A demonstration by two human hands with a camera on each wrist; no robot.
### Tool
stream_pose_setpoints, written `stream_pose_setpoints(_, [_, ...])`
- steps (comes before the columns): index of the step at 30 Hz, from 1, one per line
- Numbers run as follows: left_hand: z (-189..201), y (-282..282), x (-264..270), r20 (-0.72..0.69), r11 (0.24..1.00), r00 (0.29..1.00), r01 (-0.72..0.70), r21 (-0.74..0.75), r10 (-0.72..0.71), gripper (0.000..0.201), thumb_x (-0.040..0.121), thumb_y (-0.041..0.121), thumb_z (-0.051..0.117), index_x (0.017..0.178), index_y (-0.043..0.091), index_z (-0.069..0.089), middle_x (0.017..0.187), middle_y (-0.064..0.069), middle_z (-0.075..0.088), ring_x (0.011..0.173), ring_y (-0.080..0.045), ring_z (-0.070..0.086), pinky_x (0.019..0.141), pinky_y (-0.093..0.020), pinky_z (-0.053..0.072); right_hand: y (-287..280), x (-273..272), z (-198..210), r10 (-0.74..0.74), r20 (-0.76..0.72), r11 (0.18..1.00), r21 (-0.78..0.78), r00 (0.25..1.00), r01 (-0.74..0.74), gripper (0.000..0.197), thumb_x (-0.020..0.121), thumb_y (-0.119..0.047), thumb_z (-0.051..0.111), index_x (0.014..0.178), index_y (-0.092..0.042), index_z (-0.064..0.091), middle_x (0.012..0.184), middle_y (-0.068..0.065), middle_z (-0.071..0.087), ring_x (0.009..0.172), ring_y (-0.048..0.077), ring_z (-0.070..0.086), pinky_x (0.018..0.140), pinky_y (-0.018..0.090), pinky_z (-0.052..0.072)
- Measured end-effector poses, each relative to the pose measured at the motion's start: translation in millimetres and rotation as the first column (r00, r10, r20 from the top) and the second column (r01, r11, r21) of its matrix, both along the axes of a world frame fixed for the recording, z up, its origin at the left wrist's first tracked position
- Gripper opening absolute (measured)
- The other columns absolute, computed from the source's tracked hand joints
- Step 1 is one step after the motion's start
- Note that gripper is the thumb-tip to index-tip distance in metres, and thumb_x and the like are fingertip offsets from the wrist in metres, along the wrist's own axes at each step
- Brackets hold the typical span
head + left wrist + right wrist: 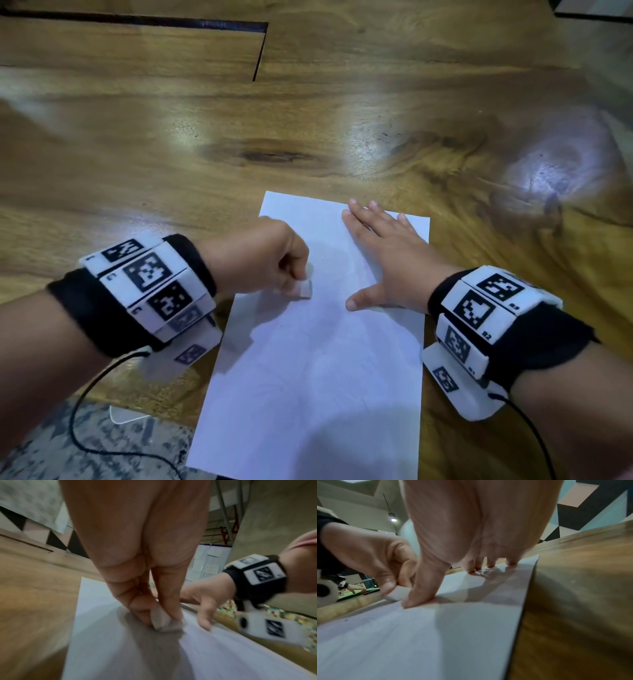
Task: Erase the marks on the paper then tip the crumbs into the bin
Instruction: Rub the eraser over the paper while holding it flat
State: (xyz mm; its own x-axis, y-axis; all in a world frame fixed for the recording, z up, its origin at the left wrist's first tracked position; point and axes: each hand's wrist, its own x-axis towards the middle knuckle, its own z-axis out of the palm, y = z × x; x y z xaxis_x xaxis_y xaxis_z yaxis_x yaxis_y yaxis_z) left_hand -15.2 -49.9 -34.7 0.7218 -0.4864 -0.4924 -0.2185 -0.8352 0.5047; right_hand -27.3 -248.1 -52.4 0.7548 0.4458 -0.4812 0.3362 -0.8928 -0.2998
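The left hand pinches the eraser against the paper; the right hand lies flat, fingers spread, pinning it. Hard strokes risk creasing the sheet or scattering crumbs onto the table.

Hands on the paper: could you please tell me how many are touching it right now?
2. The right hand lies flat on the paper near its far right corner. The left hand pinches a white eraser against the sheet's left side.

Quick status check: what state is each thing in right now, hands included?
paper: flat on the table, faint marks remaining
eraser: pinched, touching the paper
left hand: grips the eraser
right hand: fingers straight, pressing the paper down
table: wooden, glossy
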Motion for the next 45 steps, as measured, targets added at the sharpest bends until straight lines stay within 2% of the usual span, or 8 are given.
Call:
stream_pose_setpoints(4, [-1, -20, 28, 0.198, 0.981, 0.963, -0.164, -0.101, 0.181, 0.011, 0.070, 0.016, 0.074, 0.071, 0.011, 0.065, 0.057, 0.009, 0.052, 0.058, -0.011, 0.050, 0.053, -0.018, 0.037, 0, 0, 0, -0.004, 0.003, 1.000, 0.002, 1.000, 0.004, 0.121, 0.068, -0.060, 0.069, 0.148, -0.022, -0.014, 0.154, -0.010, -0.025, 0.143, 0.011, -0.022, 0.115, 0.033, -0.012])
stream_pose_setpoints(7, [-3, -33, 19, 0.302, 0.985, 0.942, -0.112, -0.131, 0.147, 0.010, 0.072, 0.016, 0.071, 0.070, 0.009, 0.063, 0.058, 0.005, 0.051, 0.064, -0.018, 0.050, 0.051, -0.009, 0.030, 0, 0, 0, -0.005, 0.004, 1.000, 0.010, 1.000, 0.005, 0.121, 0.068, -0.059, 0.070, 0.148, -0.022, -0.013, 0.155, -0.010, -0.025, 0.143, 0.011, -0.021, 0.115, 0.033, -0.012])
stream_pose_setpoints(11, [-3, -17, -14, 0.102, 0.990, 0.986, 0.137, -0.033, -0.134, 0.014, 0.069, 0.019, 0.073, 0.066, 0.010, 0.063, 0.065, 0.001, 0.059, 0.057, -0.011, 0.049, 0.055, -0.007, 0.036, 0, 0, 1, 0.004, 0.006, 1.000, -0.001, 1.000, -0.004, 0.121, 0.069, -0.058, 0.069, 0.148, -0.020, -0.014, 0.155, -0.008, -0.024, 0.143, 0.012, -0.021, 0.115, 0.034, -0.012])
stream_pose_setpoints(18, [-4, -31, 26, 0.353, 0.996, 0.933, -0.053, -0.078, 0.077, 0.011, 0.071, 0.009, 0.068, 0.065, 0.013, 0.061, 0.063, 0.004, 0.053, 0.062, -0.016, 0.045, 0.057, -0.021, 0.030, 0, 0, 0, 0.003, 0.007, 1.000, -0.004, 1.000, -0.003, 0.122, 0.068, -0.060, 0.069, 0.148, -0.020, -0.014, 0.155, -0.009, -0.025, 0.143, 0.011, -0.022, 0.114, 0.033, -0.013])
stream_pose_setpoints(25, [-9, 0, -39, 0.132, 0.978, 0.973, 0.200, -0.065, -0.191, 0.011, 0.072, 0.016, 0.068, 0.065, 0.010, 0.062, 0.067, 0.002, 0.057, 0.064, -0.014, 0.050, 0.055, -0.010, 0.032, 1, 1, 0, 0.009, 0.005, 1.000, -0.020, 1.000, -0.009, 0.121, 0.069, -0.060, 0.068, 0.148, -0.020, -0.014, 0.155, -0.008, -0.025, 0.143, 0.013, -0.022, 0.115, 0.034, -0.012])
stream_pose_setpoints(33, [-7, -17, -1, 0.362, 0.999, 0.932, 0.002, -0.050, 0.017, 0.018, 0.075, 0.022, 0.060, 0.064, 0.008, 0.058, 0.068, -0.008, 0.056, 0.066, -0.025, 0.046, 0.059, -0.033, 0.032, 1, 1, 0, -0.001, 0.006, 1.000, -0.014, 1.000, 0.001, 0.123, 0.067, -0.060, 0.070, 0.149, -0.022, -0.014, 0.155, -0.009, -0.024, 0.143, 0.011, -0.021, 0.115, 0.034, -0.010])
stream_pose_setpoints(38, [-6, 9, -48, 0.116, 0.984, 0.981, 0.164, -0.067, -0.155, 0.007, 0.070, 0.013, 0.065, 0.064, 0.010, 0.063, 0.069, 0.000, 0.057, 0.064, -0.015, 0.050, 0.056, -0.022, 0.034, 1, 0, 1, 0.006, 0.001, 1.000, -0.021, 1.000, -0.006, 0.120, 0.070, -0.059, 0.068, 0.148, -0.021, -0.015, 0.155, -0.009, -0.025, 0.143, 0.012, -0.022, 0.115, 0.033, -0.011])
stream_pose_setpoints(45, [-6, -14, -5, 0.344, 0.996, 0.937, -0.028, -0.082, 0.055, 0.018, 0.076, 0.020, 0.064, 0.063, 0.011, 0.055, 0.070, -0.006, 0.055, 0.068, -0.024, 0.048, 0.059, -0.030, 0.031, 2, 0, 1, 0.003, -0.003, 1.000, -0.023, 1.000, -0.003, 0.121, 0.069, -0.059, 0.069, 0.148, -0.021, -0.014, 0.155, -0.009, -0.025, 0.143, 0.012, -0.021, 0.116, 0.034, -0.011])
